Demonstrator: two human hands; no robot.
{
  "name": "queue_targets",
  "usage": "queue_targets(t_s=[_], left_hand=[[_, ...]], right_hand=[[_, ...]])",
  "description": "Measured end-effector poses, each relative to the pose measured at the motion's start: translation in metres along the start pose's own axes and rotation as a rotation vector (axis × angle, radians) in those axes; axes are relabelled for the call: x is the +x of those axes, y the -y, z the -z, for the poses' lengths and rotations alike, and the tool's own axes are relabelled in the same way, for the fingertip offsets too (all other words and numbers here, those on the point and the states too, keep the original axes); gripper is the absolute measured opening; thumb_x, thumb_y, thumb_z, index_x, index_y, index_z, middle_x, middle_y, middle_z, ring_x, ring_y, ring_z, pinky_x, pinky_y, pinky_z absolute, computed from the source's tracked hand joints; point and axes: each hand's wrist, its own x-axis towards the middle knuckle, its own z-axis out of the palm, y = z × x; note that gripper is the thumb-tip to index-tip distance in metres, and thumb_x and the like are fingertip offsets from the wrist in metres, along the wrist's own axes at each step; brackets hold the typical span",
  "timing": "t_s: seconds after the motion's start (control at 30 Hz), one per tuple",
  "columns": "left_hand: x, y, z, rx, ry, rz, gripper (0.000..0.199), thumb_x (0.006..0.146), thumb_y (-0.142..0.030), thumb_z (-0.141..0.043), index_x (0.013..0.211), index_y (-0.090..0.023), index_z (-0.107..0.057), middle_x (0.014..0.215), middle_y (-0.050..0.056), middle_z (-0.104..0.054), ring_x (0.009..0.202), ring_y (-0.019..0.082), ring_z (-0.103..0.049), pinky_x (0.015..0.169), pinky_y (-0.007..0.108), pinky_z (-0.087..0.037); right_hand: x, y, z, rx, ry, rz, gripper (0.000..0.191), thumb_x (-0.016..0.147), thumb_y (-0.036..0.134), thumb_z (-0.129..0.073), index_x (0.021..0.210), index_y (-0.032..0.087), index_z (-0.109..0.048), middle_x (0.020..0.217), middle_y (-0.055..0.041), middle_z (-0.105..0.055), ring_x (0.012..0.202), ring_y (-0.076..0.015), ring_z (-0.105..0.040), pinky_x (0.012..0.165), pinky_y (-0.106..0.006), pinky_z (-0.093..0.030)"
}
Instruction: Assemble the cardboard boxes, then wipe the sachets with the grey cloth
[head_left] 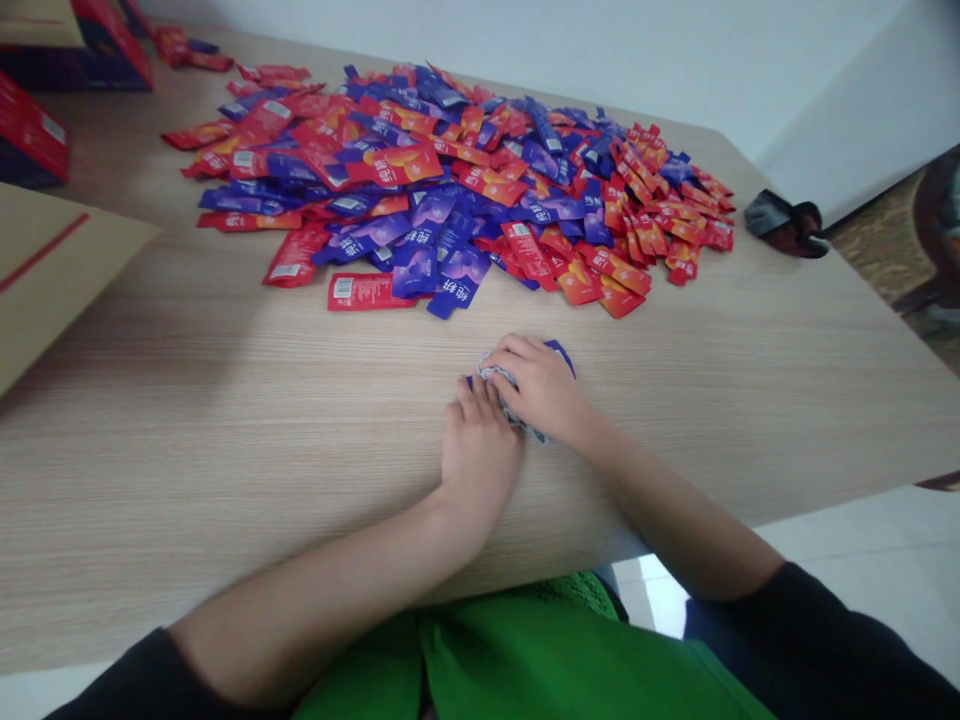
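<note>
My right hand (pixel 541 388) is closed round a crumpled grey cloth (pixel 537 432) and presses it on a blue-purple sachet (pixel 561 352). One end of that sachet sticks out past the knuckles; most of its face is hidden beneath the cloth and fingers. Close against it, my left hand (pixel 482 435) holds the sachet's near-left end down on the wooden table (pixel 315 420), fingertips touching the cloth. Beyond both hands spreads a wide heap of similar sachets, some blue-purple (pixel 416 262), others red-orange (pixel 577 280).
Along the left edge stand red-and-blue boxes (pixel 34 130) and a tan cardboard flap (pixel 67 270) with a red stripe. A dark, crumpled object (pixel 784 222) lies at the table's right edge. A white wall (pixel 585 50) rises behind the heap.
</note>
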Motion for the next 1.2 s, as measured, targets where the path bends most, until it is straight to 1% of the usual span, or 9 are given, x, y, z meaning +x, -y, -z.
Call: queue_targets(t_s=[0.17,0.4,0.63,0.73,0.83,0.9,1.0,1.07,1.2], left_hand=[[0.001,-0.001,0.001,0.008,-0.012,0.005,0.051,0.095,-0.022,-0.042,0.14,0.001,-0.048,0.146,0.026,-0.045,0.133,0.04,-0.047,0.091,0.045,-0.05],[0.002,-0.002,0.003,-0.02,0.059,0.019,0.055,0.096,-0.02,-0.04,0.144,0.008,-0.038,0.15,0.03,-0.036,0.137,0.043,-0.041,0.096,0.046,-0.048],[0.003,0.001,0.005,-0.01,0.09,-0.018,0.055,0.097,-0.019,-0.038,0.144,0.01,-0.034,0.15,0.031,-0.035,0.136,0.043,-0.041,0.096,0.046,-0.048],[0.002,0.001,0.003,-0.003,0.081,-0.016,0.056,0.098,-0.02,-0.037,0.145,0.009,-0.033,0.15,0.03,-0.034,0.137,0.043,-0.04,0.097,0.046,-0.047],[0.001,0.0,0.002,-0.008,0.071,-0.008,0.056,0.098,-0.021,-0.036,0.145,0.01,-0.032,0.152,0.03,-0.032,0.138,0.044,-0.038,0.098,0.047,-0.047],[0.0,0.0,0.002,-0.029,0.071,-0.008,0.056,0.098,-0.021,-0.036,0.145,0.01,-0.033,0.152,0.029,-0.033,0.138,0.044,-0.037,0.098,0.048,-0.046],[0.001,0.001,0.004,-0.061,0.076,-0.015,0.055,0.098,-0.022,-0.037,0.145,0.008,-0.034,0.151,0.029,-0.036,0.139,0.044,-0.037,0.097,0.048,-0.047],[0.001,0.001,0.005,-0.073,0.079,-0.011,0.055,0.099,-0.022,-0.037,0.146,0.006,-0.034,0.151,0.028,-0.035,0.139,0.044,-0.036,0.098,0.048,-0.046],[0.002,0.0,0.004,-0.067,0.093,0.004,0.057,0.099,-0.023,-0.038,0.146,0.008,-0.032,0.153,0.028,-0.032,0.14,0.043,-0.036,0.099,0.047,-0.046]], right_hand=[[-0.007,-0.011,0.002,-0.061,-0.032,-0.074,0.024,0.094,0.022,-0.048,0.099,0.02,-0.071,0.102,-0.0076,-0.065,0.099,-0.0245,-0.056,0.089,-0.038,-0.045],[-0.023,-0.048,0.008,-0.039,-0.154,-0.31,0.021,0.091,0.026,-0.051,0.097,0.02,-0.07,0.1,-0.0078,-0.064,0.095,-0.0247,-0.06,0.084,-0.037,-0.047],[-0.033,-0.066,0.023,-0.069,-0.113,-0.467,0.021,0.089,0.024,-0.052,0.094,0.019,-0.071,0.098,-0.0088,-0.067,0.088,-0.0252,-0.062,0.079,-0.039,-0.048],[-0.029,-0.064,0.032,0.003,-0.215,-0.397,0.018,0.088,0.023,-0.054,0.091,0.02,-0.071,0.095,-0.0072,-0.066,0.088,-0.0232,-0.063,0.082,-0.038,-0.048],[-0.022,-0.045,0.03,0.122,-0.347,-0.201,0.017,0.09,0.022,-0.053,0.094,0.02,-0.069,0.095,-0.006,-0.065,0.092,-0.021,-0.062,0.086,-0.036,-0.048],[-0.016,-0.028,0.022,0.159,-0.311,-0.062,0.018,0.092,0.02,-0.051,0.098,0.02,-0.068,0.096,-0.0063,-0.064,0.094,-0.0201,-0.061,0.088,-0.035,-0.048],[-0.013,-0.01,0.005,0.093,-0.142,0.068,0.022,0.093,0.018,-0.048,0.099,0.018,-0.069,0.099,-0.0079,-0.065,0.096,-0.0219,-0.058,0.089,-0.037,-0.047],[-0.014,-0.007,-0.002,0.025,-0.085,0.067,0.023,0.094,0.018,-0.048,0.099,0.018,-0.07,0.1,-0.0085,-0.066,0.097,-0.0238,-0.056,0.089,-0.039,-0.046],[-0.023,-0.02,-0.004,-0.007,-0.124,-0.026,0.024,0.093,0.02,-0.049,0.099,0.018,-0.072,0.1,-0.008,-0.067,0.094,-0.0244,-0.056,0.088,-0.04,-0.046]])
